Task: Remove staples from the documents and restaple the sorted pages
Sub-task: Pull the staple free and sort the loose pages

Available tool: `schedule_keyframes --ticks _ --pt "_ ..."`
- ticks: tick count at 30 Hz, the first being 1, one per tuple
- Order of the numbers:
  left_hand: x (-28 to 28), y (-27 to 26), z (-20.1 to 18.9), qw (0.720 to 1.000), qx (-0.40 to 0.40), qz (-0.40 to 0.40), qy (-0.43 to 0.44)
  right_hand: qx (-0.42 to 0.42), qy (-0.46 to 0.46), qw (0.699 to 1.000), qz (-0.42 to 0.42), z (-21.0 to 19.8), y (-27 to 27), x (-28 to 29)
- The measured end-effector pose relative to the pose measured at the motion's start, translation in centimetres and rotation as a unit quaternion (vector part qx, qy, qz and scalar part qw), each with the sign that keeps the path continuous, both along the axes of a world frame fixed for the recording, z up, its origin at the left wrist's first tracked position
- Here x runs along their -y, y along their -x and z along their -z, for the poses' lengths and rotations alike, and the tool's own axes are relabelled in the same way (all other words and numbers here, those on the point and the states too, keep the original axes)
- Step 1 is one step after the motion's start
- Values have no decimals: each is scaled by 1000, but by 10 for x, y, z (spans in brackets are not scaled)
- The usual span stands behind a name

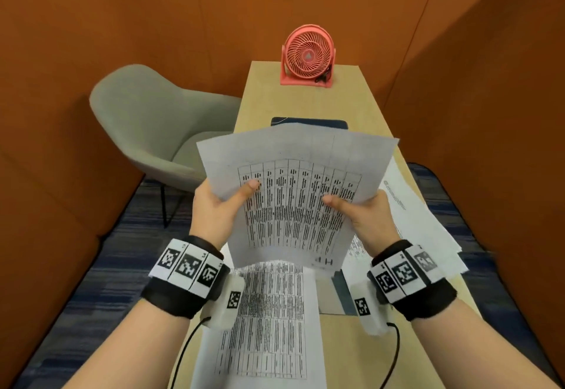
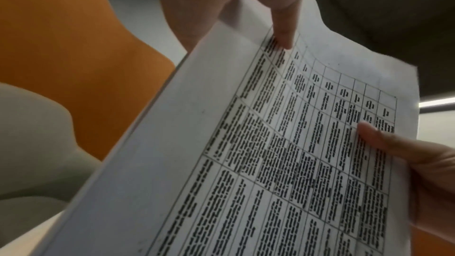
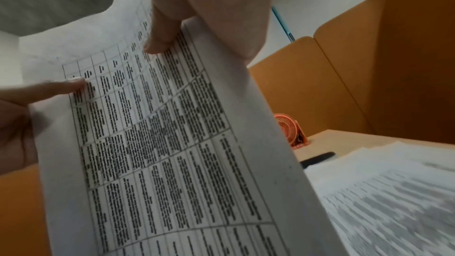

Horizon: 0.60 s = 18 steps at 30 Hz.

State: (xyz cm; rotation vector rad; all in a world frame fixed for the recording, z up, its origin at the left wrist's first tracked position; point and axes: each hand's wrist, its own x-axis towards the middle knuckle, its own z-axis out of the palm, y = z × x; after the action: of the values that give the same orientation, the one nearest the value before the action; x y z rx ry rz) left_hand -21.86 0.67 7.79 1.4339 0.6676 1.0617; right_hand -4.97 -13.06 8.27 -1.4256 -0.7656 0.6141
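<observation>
I hold a thin sheaf of printed table pages (image 1: 293, 192) up above the desk with both hands. My left hand (image 1: 220, 205) pinches its left edge, thumb on the printed face and fingers behind. My right hand (image 1: 363, 214) pinches the right edge the same way. The left wrist view shows the sheaf (image 2: 258, 163) with my left thumb on top and the right thumb at the far side. In the right wrist view the pages (image 3: 160, 143) curve between both thumbs. Another printed sheet (image 1: 269, 321) lies flat on the desk below. No stapler or staple remover is visible.
A spread pile of papers (image 1: 422, 211) lies on the right side of the wooden desk (image 1: 305, 104). A pink fan (image 1: 308, 55) stands at the far end. A dark flat object (image 1: 308, 121) lies behind the held pages. A grey chair (image 1: 153, 122) sits left; orange walls surround.
</observation>
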Motion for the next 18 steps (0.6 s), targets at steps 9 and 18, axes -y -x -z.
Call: schedule_keyframes --ticks 9,18 --pt "-11 0 22 999 -31 6 40 -32 71 997 -2 31 -3 -5" --pt "-16 -2 10 1000 7 -9 26 -35 55 998 19 21 -5 -8"
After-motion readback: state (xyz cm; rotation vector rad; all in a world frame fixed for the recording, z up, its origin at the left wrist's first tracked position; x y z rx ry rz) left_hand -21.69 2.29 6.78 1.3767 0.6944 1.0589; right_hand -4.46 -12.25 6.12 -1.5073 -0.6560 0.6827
